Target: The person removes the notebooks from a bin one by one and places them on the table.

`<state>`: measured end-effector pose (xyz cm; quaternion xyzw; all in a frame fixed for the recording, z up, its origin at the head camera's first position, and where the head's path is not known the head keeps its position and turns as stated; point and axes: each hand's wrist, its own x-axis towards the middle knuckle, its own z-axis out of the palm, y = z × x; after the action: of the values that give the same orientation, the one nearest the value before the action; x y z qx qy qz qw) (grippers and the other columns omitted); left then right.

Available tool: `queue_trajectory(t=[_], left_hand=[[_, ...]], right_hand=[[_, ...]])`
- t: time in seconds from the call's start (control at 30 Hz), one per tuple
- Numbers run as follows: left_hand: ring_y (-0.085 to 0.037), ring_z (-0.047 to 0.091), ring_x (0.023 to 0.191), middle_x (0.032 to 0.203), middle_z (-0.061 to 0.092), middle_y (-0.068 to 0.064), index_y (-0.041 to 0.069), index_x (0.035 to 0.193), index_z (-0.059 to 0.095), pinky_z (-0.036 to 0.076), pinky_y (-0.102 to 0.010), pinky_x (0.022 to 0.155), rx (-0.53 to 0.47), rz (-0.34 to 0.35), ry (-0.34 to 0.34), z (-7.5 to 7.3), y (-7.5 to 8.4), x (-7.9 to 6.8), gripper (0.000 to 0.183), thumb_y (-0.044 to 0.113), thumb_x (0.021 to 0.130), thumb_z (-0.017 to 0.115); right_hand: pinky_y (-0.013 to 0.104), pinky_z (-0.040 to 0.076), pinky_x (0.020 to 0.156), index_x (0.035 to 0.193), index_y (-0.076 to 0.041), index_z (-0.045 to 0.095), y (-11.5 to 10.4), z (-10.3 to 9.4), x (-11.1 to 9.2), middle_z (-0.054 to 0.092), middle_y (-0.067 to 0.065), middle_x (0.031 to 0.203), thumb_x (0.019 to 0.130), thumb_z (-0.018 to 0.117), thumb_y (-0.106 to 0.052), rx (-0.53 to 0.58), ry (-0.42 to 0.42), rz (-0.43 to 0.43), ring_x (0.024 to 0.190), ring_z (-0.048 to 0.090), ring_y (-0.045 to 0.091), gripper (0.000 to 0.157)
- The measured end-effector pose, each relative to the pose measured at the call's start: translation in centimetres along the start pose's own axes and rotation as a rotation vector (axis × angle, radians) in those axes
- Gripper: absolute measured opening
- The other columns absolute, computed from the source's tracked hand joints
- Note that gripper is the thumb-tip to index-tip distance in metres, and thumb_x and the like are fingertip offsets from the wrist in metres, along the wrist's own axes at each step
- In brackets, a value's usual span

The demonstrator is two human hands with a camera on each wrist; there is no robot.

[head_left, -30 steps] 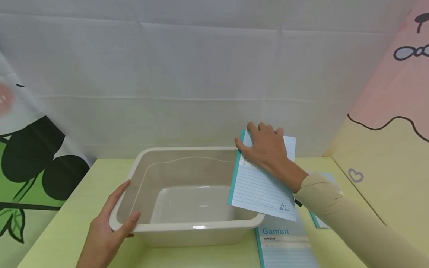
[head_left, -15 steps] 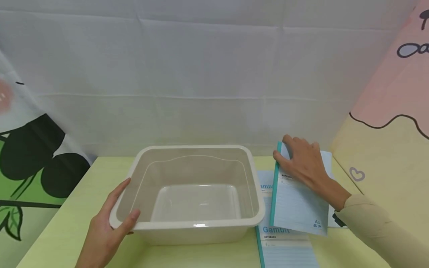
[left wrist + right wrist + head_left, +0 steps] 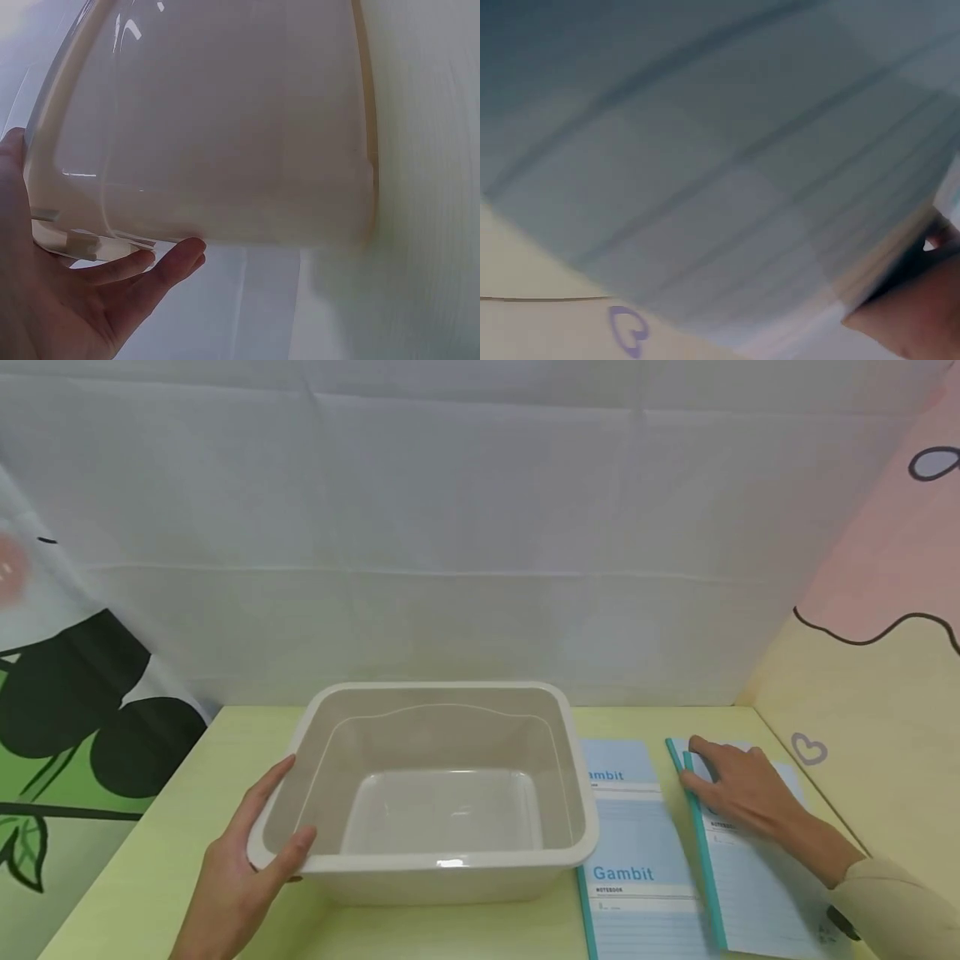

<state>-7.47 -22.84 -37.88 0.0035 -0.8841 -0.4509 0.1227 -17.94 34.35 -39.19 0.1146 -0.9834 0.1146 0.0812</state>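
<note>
My left hand [image 3: 232, 868] grips the near-left corner of a beige plastic basin [image 3: 450, 862], thumb over the rim and fingers along the outside. The left wrist view shows the basin's outer wall [image 3: 225, 127] close up beside the hand [image 3: 97, 307]. On the right, my right hand [image 3: 742, 789] holds a light-blue lined notebook [image 3: 765, 885] with a teal spine by its upper part, over another notebook [image 3: 791, 781] that shows only at its edges. Ruled lines of the held notebook [image 3: 727, 172] fill the right wrist view, with fingers [image 3: 915, 315] at its edge.
Two overlapping Gambit notebooks, a farther one [image 3: 626, 764] and a nearer one [image 3: 645, 910], lie between the basin and my right hand. The yellow tabletop [image 3: 150, 852] meets a white cloth backdrop [image 3: 465, 527]. Printed panels [image 3: 885, 727] flank both sides.
My right hand has carried the notebook from over the basin's right rim to the right and down, onto or just over the rightmost notebook. The left hand keeps its grip on the basin.
</note>
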Motion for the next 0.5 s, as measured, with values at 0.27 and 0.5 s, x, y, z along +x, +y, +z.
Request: queue_trajectory(t=[0.27,0.5], left_hand=[[0.004,0.055,0.093,0.133,0.062,-0.022,0.043,0.161,0.032,0.061,-0.026,0.059,0.004,0.004,-0.003,-0.2,0.3,0.1,0.074,0.025,0.099,0.069],[0.004,0.056,0.092,0.132,0.062,-0.022,0.043,0.161,0.032,0.061,-0.027,0.058,-0.006,0.000,0.007,-0.6,0.1,-0.3,0.073,0.025,0.099,0.067]], right_hand=[[0.070,0.043,0.092,0.137,0.004,0.062,3.4,1.9,-3.7,0.068,0.029,0.131,0.102,0.057,-0.039,0.037,-0.106,0.034,0.122,0.063,0.053,0.055],[0.068,0.045,0.093,0.131,0.001,0.067,3.9,3.4,-4.6,0.072,0.025,0.127,0.098,0.063,-0.039,0.020,-0.101,0.012,0.122,0.065,0.049,0.052]])
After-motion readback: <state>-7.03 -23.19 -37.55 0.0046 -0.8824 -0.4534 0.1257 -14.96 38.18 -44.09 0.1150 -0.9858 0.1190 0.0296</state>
